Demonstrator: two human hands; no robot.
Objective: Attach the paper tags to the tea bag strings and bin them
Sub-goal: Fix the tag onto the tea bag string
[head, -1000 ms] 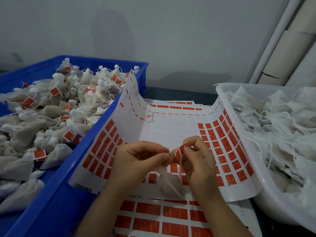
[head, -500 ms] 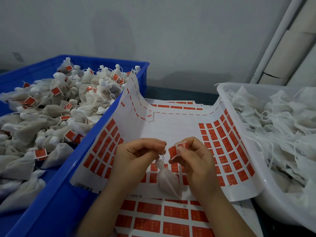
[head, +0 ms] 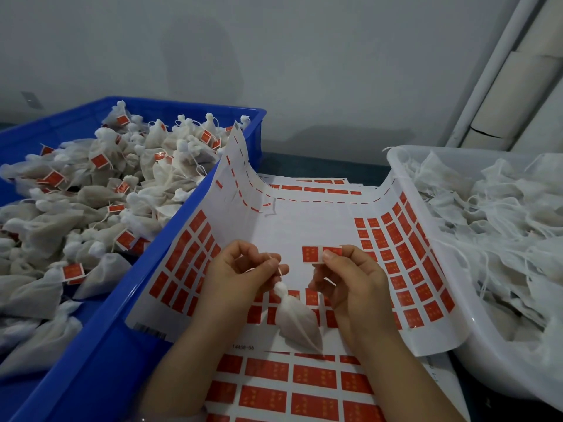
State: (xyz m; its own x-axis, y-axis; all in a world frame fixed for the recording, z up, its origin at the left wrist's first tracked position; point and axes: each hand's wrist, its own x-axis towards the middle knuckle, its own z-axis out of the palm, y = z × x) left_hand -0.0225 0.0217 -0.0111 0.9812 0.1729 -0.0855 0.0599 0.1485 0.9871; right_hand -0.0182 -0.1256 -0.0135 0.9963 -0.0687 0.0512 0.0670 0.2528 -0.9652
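Observation:
My left hand (head: 243, 272) pinches the thin string of a white tea bag (head: 297, 321), which hangs down over the sticker sheet (head: 304, 226). My right hand (head: 350, 278) pinches one end of an unfolded red paper tag (head: 316, 254), held flat a little to the right of the string. Tag and string are apart. The sheet of red tags curves up between two bins, with further sheets (head: 289, 388) under my wrists.
A blue bin (head: 100, 345) on the left is heaped with tagged tea bags (head: 100, 190). A white bin (head: 475, 354) on the right holds untagged tea bags (head: 493, 233) with loose strings. A grey wall and pale pipes stand behind.
My hands have drawn apart. The red tag, folded near the string before, now lies opened flat in my right hand. The tea bag hangs lower from my left hand.

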